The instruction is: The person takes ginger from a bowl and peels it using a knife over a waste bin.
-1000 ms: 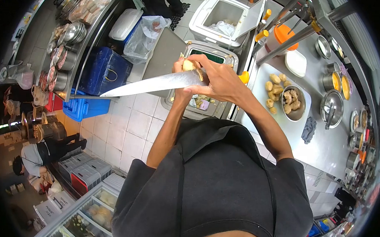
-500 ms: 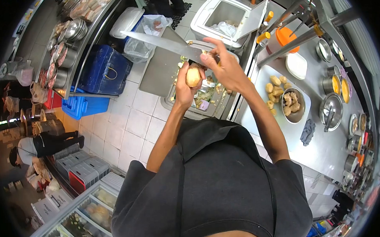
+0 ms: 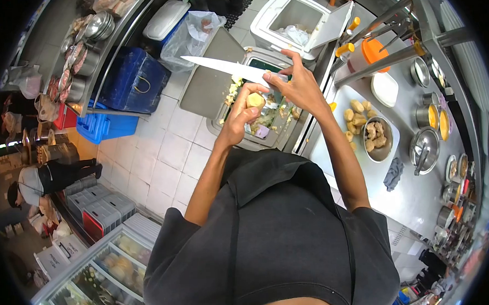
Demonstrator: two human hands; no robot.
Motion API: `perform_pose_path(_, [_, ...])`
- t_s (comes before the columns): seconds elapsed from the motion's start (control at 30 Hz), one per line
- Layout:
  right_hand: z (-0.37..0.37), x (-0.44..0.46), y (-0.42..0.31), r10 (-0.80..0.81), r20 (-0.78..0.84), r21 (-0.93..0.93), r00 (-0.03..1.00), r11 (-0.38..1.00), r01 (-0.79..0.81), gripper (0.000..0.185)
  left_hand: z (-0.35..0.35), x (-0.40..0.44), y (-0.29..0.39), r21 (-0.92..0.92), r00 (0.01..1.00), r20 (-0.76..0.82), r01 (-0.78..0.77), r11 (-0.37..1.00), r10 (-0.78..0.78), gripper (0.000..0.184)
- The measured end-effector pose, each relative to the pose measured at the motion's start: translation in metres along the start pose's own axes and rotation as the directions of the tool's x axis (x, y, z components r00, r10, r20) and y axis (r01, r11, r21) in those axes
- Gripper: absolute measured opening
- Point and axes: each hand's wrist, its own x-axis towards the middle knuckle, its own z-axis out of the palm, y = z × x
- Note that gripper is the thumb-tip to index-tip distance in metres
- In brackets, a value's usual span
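Observation:
My left hand (image 3: 235, 122) is closed around a pale yellow, peeled piece of root vegetable (image 3: 255, 101), holding it over an open bin. A large kitchen knife (image 3: 219, 65) is in my right hand (image 3: 300, 87), its long blade pointing left and its flat side catching the light. The grip lies close to the blade's heel; the handle is mostly hidden. The blade passes just above the left fingertips and the root. Beneath both hands is the bin (image 3: 226, 136), with peelings and scraps (image 3: 264, 122) in it. More pale scraps (image 3: 233, 89) lie on its grey lid (image 3: 203, 91).
On the steel counter (image 3: 405, 205) at right, a white cutting board (image 3: 325, 161) bears peeled roots (image 3: 357, 106) and a metal bowl (image 3: 385, 156) of knobbly brown pieces. A grey cloth (image 3: 394, 174) lies nearby. A white bin (image 3: 260, 23) stands ahead. Another person (image 3: 54, 180) is far left.
The knife has shifted right, its blade now clear of the root and showing its bright flat side. My left hand has lowered slightly, and the root is turned. The whole view has shifted a little.

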Motion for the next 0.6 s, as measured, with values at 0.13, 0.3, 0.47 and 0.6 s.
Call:
perform_pose_path(0.13, [-0.003, 0.004, 0.001, 0.134, 0.072, 0.063, 0.988, 0.988, -0.138, 0.063, 0.006, 0.001, 0.003, 0.011, 0.998, -0.023, 0.058, 0.998, -0.058, 0.046])
perform_pose_path(0.3, [0.002, 0.006, 0.009, 0.131, -0.05, 0.043, 0.99, 0.991, -0.129, 0.065, 0.003, 0.006, 0.0, -0.42, 0.955, -0.055, 0.241, 0.875, -0.29, 0.05])
perform_pose_path(0.47, [0.004, 0.005, 0.022, 0.243, 0.001, 0.079, 0.97, 0.967, -0.243, 0.068, -0.001, 0.005, -0.005, -0.828, 0.895, -0.007, 0.245, 0.504, -0.447, 0.055])
perform_pose_path(0.6, [0.016, -0.009, 0.051, 0.308, 0.077, 0.05, 0.948, 0.949, -0.312, 0.071, 0.007, 0.009, -0.001, -0.899, 0.872, 0.008, 0.221, 0.378, -0.49, 0.046])
